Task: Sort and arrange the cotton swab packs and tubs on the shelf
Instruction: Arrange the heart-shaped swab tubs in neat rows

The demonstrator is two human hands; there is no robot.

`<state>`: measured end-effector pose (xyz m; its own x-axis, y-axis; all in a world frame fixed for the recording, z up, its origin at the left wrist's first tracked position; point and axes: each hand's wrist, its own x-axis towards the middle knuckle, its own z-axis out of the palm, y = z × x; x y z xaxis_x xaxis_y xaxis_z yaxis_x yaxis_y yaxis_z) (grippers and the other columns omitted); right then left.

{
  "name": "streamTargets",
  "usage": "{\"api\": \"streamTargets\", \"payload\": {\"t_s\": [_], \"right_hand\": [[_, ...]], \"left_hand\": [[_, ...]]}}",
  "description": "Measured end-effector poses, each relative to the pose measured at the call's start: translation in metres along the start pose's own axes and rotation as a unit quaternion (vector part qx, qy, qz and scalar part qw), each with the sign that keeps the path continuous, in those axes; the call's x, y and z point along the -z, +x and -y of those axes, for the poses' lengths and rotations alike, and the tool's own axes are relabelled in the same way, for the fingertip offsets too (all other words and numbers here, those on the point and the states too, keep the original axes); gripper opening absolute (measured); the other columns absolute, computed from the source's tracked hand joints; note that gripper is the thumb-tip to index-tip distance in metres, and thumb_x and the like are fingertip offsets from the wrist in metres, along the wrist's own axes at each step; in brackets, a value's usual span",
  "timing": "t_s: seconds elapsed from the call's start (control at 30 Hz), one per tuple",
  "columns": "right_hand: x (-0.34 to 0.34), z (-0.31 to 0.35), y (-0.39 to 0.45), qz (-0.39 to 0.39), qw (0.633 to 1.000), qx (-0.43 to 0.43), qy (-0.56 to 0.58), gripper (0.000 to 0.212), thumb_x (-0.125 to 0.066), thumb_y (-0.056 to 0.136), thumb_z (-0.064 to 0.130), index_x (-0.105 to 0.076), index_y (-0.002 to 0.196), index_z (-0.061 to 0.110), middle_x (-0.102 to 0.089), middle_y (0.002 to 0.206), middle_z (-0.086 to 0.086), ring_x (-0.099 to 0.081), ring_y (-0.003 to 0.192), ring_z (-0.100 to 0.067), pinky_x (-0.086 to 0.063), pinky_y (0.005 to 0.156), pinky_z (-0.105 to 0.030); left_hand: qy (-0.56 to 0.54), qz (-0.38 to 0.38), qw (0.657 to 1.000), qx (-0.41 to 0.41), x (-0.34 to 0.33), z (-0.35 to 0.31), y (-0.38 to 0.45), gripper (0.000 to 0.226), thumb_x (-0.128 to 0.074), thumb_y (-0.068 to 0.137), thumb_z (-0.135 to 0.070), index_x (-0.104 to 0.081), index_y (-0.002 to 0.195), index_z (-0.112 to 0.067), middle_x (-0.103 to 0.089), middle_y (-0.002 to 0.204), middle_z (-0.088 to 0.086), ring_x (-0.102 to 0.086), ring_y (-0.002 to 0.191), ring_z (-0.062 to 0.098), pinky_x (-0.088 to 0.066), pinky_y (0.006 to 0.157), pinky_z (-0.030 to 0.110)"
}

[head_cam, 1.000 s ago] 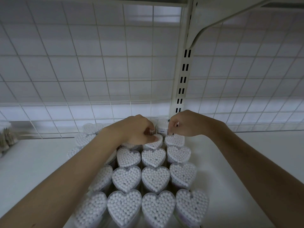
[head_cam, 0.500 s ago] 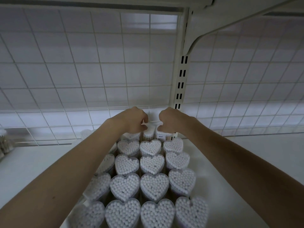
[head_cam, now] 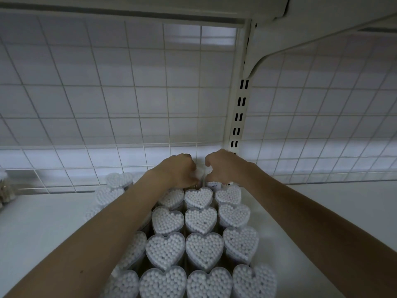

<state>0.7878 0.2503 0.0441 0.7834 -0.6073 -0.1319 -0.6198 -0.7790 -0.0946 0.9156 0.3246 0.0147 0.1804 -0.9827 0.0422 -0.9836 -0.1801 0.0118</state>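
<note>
Left hand (head_cam: 178, 171) and right hand (head_cam: 223, 166) reach to the shelf's back, fingers curled on a tub (head_cam: 199, 174) between them at the wire grid (head_cam: 107, 104). Heart-shaped tubs (head_cam: 204, 250) of white swabs stand in rows on the white shelf (head_cam: 43, 222), under the slotted upright (head_cam: 239, 117).

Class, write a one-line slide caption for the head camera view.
Both hands, left and right, grip a tub at the back of rows of heart-shaped cotton swab tubs on a white shelf.
</note>
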Motion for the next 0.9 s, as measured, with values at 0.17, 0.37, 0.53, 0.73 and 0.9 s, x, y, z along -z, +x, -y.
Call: {"api": "streamTargets", "payload": {"t_s": [0.17, 0.37, 0.53, 0.73, 0.9], "right_hand": [[-0.001, -0.011, -0.003, 0.008, 1.0, 0.004, 0.028, 0.042, -0.065, 0.076, 0.016, -0.059, 0.117, 0.01, -0.066, 0.105, -0.01, -0.068, 0.074, -0.021, -0.057, 0.073, -0.035], [0.002, -0.019, -0.003, 0.006, 1.0, 0.003, 0.002, 0.044, -0.066, 0.077, 0.02, -0.06, 0.117, 0.004, -0.064, 0.114, -0.012, -0.062, 0.096, -0.025, -0.052, 0.083, -0.035], [0.0, -0.015, -0.007, 0.003, 1.0, -0.009, -0.025, 0.037, -0.067, 0.076, 0.027, -0.064, 0.103, 0.002, -0.066, 0.101, -0.012, -0.065, 0.085, -0.025, -0.044, 0.062, -0.025], [-0.001, -0.014, -0.01, -0.004, 0.999, -0.015, -0.043, 0.019, -0.065, 0.077, 0.022, -0.063, 0.085, 0.004, -0.055, 0.079, -0.008, -0.051, 0.068, -0.021, -0.032, 0.05, -0.021], [-0.002, -0.016, -0.011, -0.002, 0.999, -0.009, -0.046, 0.039, -0.064, 0.08, 0.027, -0.062, 0.113, 0.008, -0.062, 0.112, -0.009, -0.061, 0.097, -0.025, -0.047, 0.074, -0.029]], "left_hand": [[-0.033, 0.02, 0.999, -0.026, 0.006, 0.001, -0.006, 0.029, -0.06, 0.083, -0.029, -0.067, 0.102, -0.008, -0.058, 0.107, 0.008, -0.056, 0.1, 0.025, -0.047, 0.082, 0.035], [-0.083, 0.032, 0.995, -0.053, 0.005, 0.008, -0.01, 0.046, -0.059, 0.083, -0.009, -0.055, 0.128, -0.015, -0.049, 0.138, 0.0, -0.042, 0.127, 0.017, -0.037, 0.103, 0.03], [-0.094, 0.032, 0.993, -0.062, 0.008, 0.003, -0.009, 0.054, -0.049, 0.078, 0.01, -0.057, 0.126, -0.015, -0.05, 0.135, 0.002, -0.045, 0.124, 0.017, -0.039, 0.099, 0.027], [-0.068, -0.006, 0.997, -0.024, 0.004, -0.004, -0.009, 0.042, -0.055, 0.089, -0.03, -0.054, 0.127, -0.011, -0.051, 0.132, 0.004, -0.046, 0.121, 0.02, -0.038, 0.096, 0.025], [-0.016, -0.023, 0.999, 0.023, -0.001, -0.013, -0.002, 0.043, -0.054, 0.088, -0.043, -0.063, 0.112, -0.009, -0.055, 0.114, 0.006, -0.053, 0.104, 0.022, -0.044, 0.087, 0.032]]}}
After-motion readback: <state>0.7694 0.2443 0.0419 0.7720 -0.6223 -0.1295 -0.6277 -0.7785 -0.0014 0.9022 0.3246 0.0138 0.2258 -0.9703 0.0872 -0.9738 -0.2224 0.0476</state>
